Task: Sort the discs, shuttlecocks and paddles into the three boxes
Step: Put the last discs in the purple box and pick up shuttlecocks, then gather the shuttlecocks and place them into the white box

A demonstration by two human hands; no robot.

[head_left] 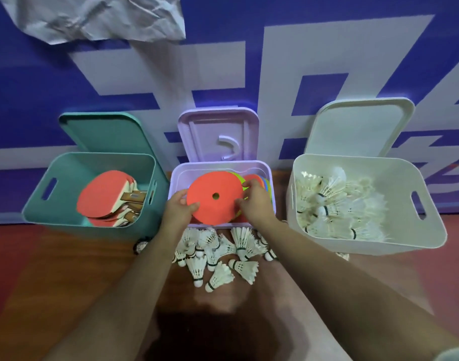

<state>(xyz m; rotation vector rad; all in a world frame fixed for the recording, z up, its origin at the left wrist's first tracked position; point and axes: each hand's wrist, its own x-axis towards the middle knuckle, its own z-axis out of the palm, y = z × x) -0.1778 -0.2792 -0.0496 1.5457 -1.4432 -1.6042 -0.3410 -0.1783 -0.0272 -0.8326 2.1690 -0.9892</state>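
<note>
Three open boxes stand in a row against the wall. The teal box (35, 204) on the left holds several red paddles (103, 196). The lilac box (268, 173) in the middle holds coloured discs. An orange disc (215, 196) with a centre hole lies on top, gripped at its left edge by my left hand (177, 209) and at its right edge by my right hand (254, 201). The white box (395, 173) on the right is filled with white shuttlecocks (335, 201). Several more shuttlecocks (218, 254) lie on the floor in front of the lilac box.
Each box's lid leans against the blue and white wall behind it: teal lid (106, 134), lilac lid (218, 134), white lid (358, 126). Crumpled grey paper (93, 16) hangs at the top left. The floor is reddish-brown. One shuttlecock (343, 256) peeks from under the white box.
</note>
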